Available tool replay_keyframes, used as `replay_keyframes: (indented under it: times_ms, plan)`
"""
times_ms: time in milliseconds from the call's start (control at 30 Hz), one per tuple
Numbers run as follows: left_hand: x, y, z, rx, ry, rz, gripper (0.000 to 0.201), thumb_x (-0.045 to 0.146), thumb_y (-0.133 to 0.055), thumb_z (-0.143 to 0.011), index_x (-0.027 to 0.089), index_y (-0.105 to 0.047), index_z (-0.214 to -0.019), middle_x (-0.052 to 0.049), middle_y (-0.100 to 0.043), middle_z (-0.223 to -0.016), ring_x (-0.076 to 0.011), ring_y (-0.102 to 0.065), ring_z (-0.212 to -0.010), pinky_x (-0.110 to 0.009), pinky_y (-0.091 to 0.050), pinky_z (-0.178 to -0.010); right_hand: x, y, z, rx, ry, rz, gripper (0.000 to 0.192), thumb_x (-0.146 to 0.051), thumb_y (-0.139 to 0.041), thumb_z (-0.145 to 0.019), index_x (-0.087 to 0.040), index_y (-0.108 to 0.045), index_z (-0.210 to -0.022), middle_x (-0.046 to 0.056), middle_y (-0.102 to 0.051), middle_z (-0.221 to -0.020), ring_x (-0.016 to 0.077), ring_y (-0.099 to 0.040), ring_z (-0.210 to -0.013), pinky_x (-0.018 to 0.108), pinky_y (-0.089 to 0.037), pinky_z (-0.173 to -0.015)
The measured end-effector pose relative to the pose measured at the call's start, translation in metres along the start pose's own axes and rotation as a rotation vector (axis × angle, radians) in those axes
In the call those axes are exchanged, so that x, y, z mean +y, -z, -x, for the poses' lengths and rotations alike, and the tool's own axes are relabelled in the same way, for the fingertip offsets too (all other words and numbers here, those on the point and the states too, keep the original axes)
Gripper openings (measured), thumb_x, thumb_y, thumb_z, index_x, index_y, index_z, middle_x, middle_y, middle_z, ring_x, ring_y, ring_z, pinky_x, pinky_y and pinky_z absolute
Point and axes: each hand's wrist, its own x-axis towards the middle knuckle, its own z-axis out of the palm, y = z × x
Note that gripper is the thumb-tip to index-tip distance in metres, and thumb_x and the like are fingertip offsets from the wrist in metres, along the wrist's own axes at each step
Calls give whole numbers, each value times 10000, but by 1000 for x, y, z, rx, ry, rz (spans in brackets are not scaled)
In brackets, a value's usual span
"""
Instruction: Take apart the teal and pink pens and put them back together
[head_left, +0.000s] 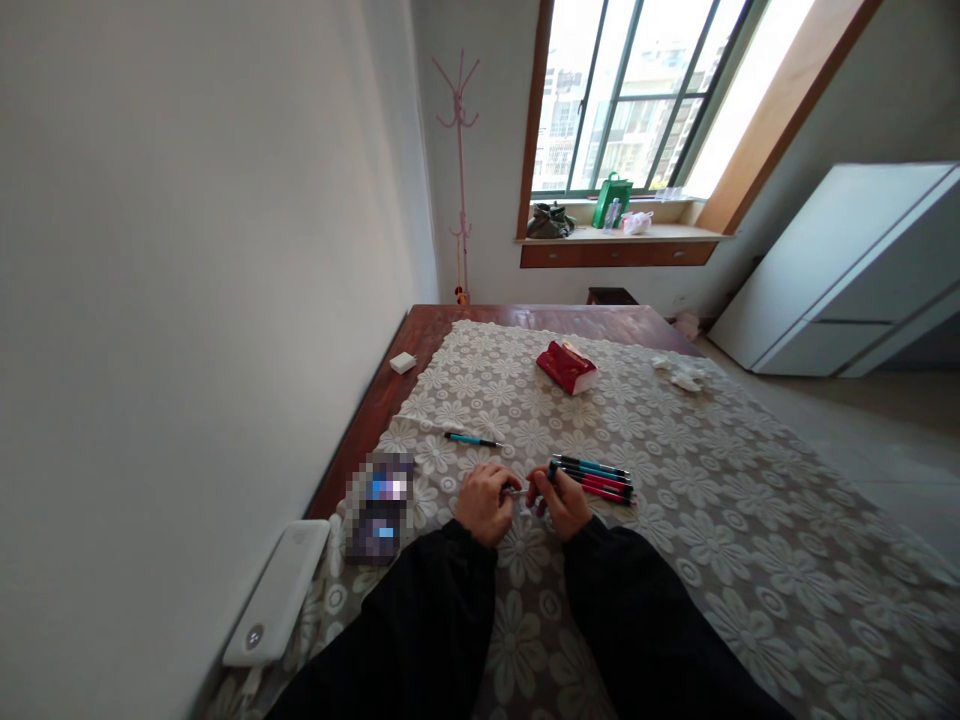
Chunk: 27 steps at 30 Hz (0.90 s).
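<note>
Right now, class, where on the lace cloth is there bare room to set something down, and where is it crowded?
Free: the wide stretch right of the pen row, and the patch between the lone teal pen and the red packet. Crowded: around the left hand and right hand, and by the white power bank.

A bundle of teal and pink pens (596, 478) is laid just right of the right hand (561, 503). A single teal pen (472, 439) is placed behind the left hand (486, 500), and a red tissue packet (566, 367) farther back on the lace-covered wooden table (420, 335).

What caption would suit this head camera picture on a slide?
Both hands, left hand and right hand, hold a small pen part beside a row of pens on a lace tablecloth.
</note>
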Motion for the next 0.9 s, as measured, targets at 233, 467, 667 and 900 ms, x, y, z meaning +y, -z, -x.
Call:
replay_keyframes:
  times_ms: [233,467,667,900]
  plan:
    - [-1,3,-3,41,47,56,283,52,-476,-754,244,-664,-844,-3,-685,-952,-190,-578,-993,-317,-409,-906,-5,5,-1,-30,5,81,387,-558,-498,-893,-178,-571,-900,-65,-457,-461,87,-391,-365,204,-295,-367]
    - [-3,0,-4,57,48,96,272,44,-468,-743,222,-663,-808,-15,-678,-911,-192,-585,-951,-310,-422,-888,-8,7,-1,-52,47,123,337,-493,-429,-930,-175,-535,-896,-59,-455,-522,86,-390,-403,210,-304,-397]
    - [-6,0,-5,125,41,115,285,22,-436,-639,211,-625,-738,-27,-652,-828,-204,-576,-907,-316,-437,-850,-7,13,-3,-25,156,316,220,-372,-478,-892,-174,-567,-856,-60,-416,-543,97,-378,-456,226,-301,-463]
    - [-9,-1,-4,197,7,112,287,9,-456,-605,205,-613,-744,-40,-640,-894,-226,-554,-960,-350,-423,-897,-17,15,-6,-41,234,506,243,-366,-445,-910,-178,-547,-795,-30,-495,-611,126,-478,-569,241,-369,-575]
